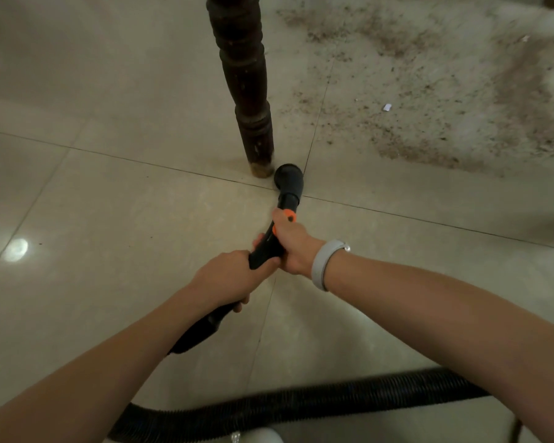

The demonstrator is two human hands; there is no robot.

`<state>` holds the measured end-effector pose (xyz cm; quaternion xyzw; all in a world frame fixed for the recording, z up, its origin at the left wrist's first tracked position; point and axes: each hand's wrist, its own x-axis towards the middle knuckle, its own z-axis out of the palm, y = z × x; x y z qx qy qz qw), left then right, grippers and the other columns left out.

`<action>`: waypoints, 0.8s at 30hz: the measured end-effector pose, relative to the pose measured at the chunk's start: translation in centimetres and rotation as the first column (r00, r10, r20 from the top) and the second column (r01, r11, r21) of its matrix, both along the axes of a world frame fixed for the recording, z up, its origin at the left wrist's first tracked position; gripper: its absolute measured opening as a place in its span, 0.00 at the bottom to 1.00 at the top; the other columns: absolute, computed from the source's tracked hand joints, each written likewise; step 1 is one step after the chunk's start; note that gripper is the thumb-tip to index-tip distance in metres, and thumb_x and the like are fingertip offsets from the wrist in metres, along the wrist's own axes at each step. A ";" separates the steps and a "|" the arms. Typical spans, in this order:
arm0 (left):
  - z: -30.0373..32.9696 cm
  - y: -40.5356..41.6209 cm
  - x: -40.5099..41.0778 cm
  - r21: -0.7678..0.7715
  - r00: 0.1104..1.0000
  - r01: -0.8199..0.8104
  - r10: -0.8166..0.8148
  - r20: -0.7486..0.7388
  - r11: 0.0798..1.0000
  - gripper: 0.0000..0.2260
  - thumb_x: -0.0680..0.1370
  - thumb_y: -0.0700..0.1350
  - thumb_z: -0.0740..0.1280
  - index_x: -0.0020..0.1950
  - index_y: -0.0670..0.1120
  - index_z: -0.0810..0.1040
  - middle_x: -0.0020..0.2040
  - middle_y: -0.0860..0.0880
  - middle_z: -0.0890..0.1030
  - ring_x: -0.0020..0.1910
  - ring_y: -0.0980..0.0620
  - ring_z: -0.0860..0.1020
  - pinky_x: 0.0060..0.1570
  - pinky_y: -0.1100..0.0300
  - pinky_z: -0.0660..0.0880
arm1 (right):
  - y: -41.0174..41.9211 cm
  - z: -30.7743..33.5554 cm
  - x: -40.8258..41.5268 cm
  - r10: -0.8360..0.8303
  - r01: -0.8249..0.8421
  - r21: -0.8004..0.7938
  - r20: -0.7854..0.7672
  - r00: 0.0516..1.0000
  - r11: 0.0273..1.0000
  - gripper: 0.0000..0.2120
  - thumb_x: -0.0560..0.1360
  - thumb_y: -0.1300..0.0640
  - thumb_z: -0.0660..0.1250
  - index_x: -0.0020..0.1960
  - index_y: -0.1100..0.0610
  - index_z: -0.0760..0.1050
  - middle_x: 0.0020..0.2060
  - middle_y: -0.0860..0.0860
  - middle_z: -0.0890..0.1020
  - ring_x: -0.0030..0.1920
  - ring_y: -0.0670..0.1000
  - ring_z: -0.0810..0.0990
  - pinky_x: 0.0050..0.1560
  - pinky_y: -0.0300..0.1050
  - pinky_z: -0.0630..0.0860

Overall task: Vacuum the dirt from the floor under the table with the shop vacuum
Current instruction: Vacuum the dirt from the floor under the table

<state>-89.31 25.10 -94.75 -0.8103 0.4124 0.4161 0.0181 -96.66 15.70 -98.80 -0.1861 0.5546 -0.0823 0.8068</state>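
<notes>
Left hand and right hand gripping wand; nozzle mouth facing away beside leg; hose partly hidden; no writing legible.

**Black, orange and speckled brown**

The wand is black with orange bands near its upper end, and its nozzle is plain black. The ribbed hose is black with a faint bluish sheen. The floor is pale beige tile, glossy, crossed by thin dark grout lines. Dirt speckles it in brown and grey patches, with one small white scrap. The turned leg is dark brown, worn pale tan at its foot. A wristband is light grey.
</notes>
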 end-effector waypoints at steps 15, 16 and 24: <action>0.9 0.5 0.1 -0.052 0.971 0.014 -0.001 0.241 0.999 0.23 0.76 0.66 0.55 0.41 0.47 0.71 0.33 0.49 0.78 0.31 0.51 0.80 0.35 0.60 0.74 | -0.4 0.6 1.2 0.091 -0.090 -0.036 0.023 0.996 0.995 0.16 0.79 0.46 0.60 0.56 0.58 0.65 0.36 0.54 0.76 0.34 0.53 0.79 0.61 0.53 0.75; 1.0 0.4 0.1 -0.065 0.964 0.041 -0.023 0.264 0.997 0.22 0.76 0.66 0.55 0.43 0.46 0.70 0.34 0.49 0.77 0.33 0.50 0.79 0.35 0.59 0.74 | -0.5 0.7 1.2 0.047 -0.046 -0.042 0.034 0.998 0.998 0.15 0.79 0.47 0.60 0.55 0.58 0.65 0.35 0.55 0.75 0.34 0.53 0.78 0.57 0.52 0.77; 2.3 -2.6 -2.5 -0.065 0.984 0.173 -0.169 0.065 0.983 0.18 0.79 0.61 0.56 0.51 0.47 0.70 0.40 0.50 0.76 0.38 0.52 0.76 0.36 0.59 0.71 | -6.8 0.1 -2.7 0.034 -0.036 0.044 0.044 0.998 0.998 0.18 0.75 0.44 0.66 0.46 0.60 0.70 0.28 0.54 0.76 0.26 0.52 0.76 0.31 0.43 0.77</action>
